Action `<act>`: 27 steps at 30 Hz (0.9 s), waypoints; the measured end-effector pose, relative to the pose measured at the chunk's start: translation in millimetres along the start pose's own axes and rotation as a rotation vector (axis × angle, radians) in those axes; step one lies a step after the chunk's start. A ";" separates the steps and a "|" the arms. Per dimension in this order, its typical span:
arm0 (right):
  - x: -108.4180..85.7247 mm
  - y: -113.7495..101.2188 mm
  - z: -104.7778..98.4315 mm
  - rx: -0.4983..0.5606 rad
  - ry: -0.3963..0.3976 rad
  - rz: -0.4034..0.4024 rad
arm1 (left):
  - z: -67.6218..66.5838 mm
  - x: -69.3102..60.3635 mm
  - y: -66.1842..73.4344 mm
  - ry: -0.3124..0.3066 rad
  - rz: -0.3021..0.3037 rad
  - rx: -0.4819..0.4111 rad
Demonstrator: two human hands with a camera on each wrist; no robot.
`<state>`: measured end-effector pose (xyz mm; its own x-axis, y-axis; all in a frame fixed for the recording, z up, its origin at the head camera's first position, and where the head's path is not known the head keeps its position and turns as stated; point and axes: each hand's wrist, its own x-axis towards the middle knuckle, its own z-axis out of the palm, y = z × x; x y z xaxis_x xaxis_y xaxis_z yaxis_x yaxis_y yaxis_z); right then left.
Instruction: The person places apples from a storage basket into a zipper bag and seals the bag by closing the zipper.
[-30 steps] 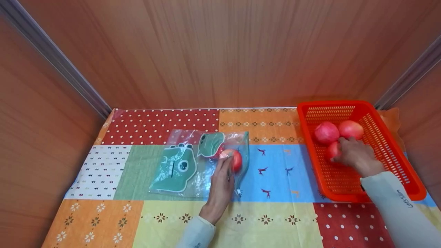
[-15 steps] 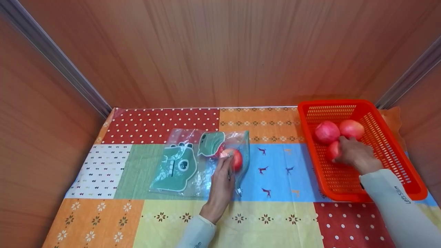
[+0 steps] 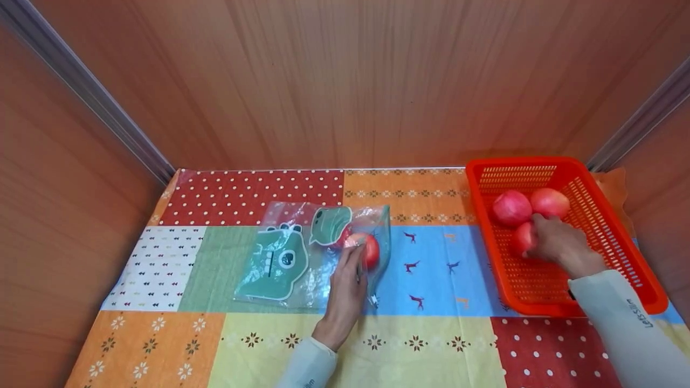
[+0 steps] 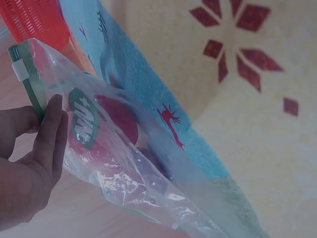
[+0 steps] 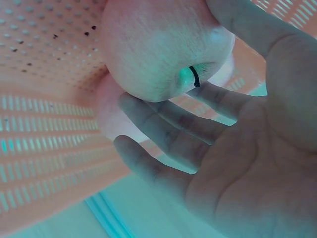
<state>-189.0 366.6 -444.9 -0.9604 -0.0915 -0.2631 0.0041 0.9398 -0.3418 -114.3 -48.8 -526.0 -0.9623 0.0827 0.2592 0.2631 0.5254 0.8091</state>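
My left hand point(image 3: 347, 285) pinches the open-end edge of a clear zip bag point(image 4: 148, 181) by its green zip strip, where a white slider point(image 4: 20, 70) sits. The bag lies on the cloth, printed with green cartoon creatures. Inside it a red apple point(image 3: 372, 251) shows through the plastic, with more red fruit partly hidden behind a print. My right hand point(image 3: 563, 245) reaches into the red basket and holds an apple point(image 5: 163, 47), thumb on one side and fingers beneath; its dark stem faces the palm. Two more pinkish-red fruits, one left point(image 3: 512, 208) and one right point(image 3: 550, 202), lie beyond it.
The red plastic basket point(image 3: 488, 269) with slotted walls stands at the right of the table. A patchwork-patterned cloth point(image 3: 431, 345) covers the tabletop. Wood-grain panels point(image 3: 345, 86) rise at the back and both sides.
My right wrist has shifted slightly to the right, and a little more of the apple shows beside its fingers. The left hand and the bag stay in place.
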 end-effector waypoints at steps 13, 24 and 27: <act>-18.3 -21.3 -6.1 -0.139 0.135 -0.083 | 1.1 0.3 0.1 0.020 0.008 0.030; -32.5 -43.2 -5.9 -0.194 0.246 -0.151 | 0.0 -0.4 -0.1 0.000 -0.017 0.014; -34.2 -50.8 -4.9 -0.223 0.303 -0.181 | -0.1 -0.1 -0.5 -0.001 -0.015 0.015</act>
<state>-157.7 323.6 -414.0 -0.9788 -0.1917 0.0717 -0.2004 0.9688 -0.1457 -114.3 -49.1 -526.4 -0.9661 0.0754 0.2471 0.2480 0.5388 0.8051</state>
